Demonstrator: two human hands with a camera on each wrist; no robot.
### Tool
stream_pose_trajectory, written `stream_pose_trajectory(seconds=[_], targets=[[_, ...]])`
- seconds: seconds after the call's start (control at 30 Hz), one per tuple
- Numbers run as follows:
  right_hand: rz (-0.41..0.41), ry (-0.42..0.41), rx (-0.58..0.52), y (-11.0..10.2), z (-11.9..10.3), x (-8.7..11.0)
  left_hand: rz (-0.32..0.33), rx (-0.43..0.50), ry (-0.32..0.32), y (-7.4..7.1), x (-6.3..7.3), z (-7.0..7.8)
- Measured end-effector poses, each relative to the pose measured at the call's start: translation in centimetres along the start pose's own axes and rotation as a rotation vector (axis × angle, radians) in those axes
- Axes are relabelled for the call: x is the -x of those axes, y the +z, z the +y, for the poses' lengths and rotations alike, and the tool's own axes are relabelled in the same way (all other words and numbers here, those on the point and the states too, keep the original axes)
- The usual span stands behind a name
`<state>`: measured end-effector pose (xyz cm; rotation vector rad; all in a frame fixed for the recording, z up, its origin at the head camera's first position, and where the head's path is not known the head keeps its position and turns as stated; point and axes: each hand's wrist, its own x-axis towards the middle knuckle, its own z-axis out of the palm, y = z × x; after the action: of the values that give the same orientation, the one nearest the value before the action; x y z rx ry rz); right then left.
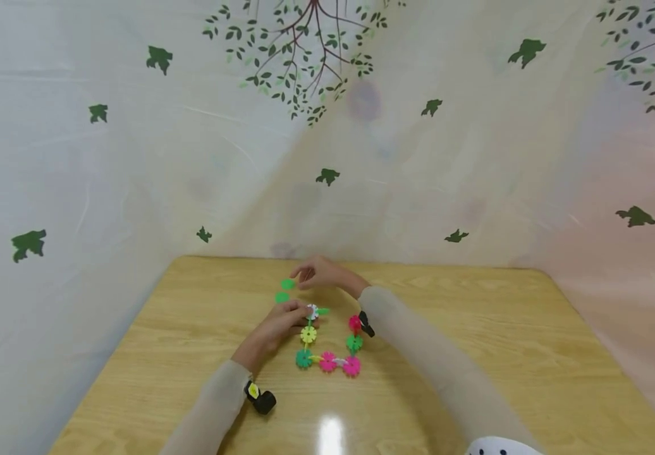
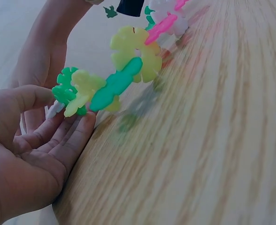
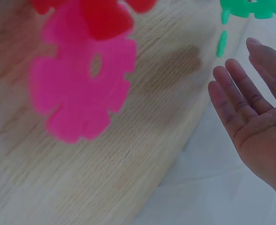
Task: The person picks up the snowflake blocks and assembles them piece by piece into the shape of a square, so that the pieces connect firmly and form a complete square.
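A chain of interlocking plastic snowflake discs bends in a U on the table, with a yellow disc (image 1: 308, 335), a teal disc (image 1: 303, 359), pink discs (image 1: 328, 361) and a green disc (image 1: 354, 343) among its links. My left hand (image 1: 282, 323) pinches the chain's far left end, beside a white disc (image 1: 313, 312); in the left wrist view, thumb and fingers meet around green and white pieces there. Beyond it, my right hand (image 1: 323, 273) hovers with relaxed fingers and nothing between them, close to a loose green disc (image 1: 287, 284). Another green disc (image 1: 281, 297) lies just nearer.
The wooden table (image 1: 191, 354) ends at the back against a patterned cloth (image 1: 236, 158). A red disc (image 1: 354, 323) tops the chain's right side, just beside the black wrist camera (image 1: 366, 324) on my right sleeve.
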<state>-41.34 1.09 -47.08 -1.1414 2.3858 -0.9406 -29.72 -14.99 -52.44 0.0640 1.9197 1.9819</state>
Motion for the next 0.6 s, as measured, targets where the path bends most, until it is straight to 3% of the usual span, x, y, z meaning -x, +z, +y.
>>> stream_pose_trajectory(seconds=[0.33,0.6], targets=[[-0.099,0.010,0.096,1.2,0.6,-1.4,-0.049,-0.049,0.035,0.1,0.3,-0.2],[-0.133,-0.002,0.279,1.5,0.7,-2.2,-0.063,-0.045,0.033,-0.3,0.1,-0.2]])
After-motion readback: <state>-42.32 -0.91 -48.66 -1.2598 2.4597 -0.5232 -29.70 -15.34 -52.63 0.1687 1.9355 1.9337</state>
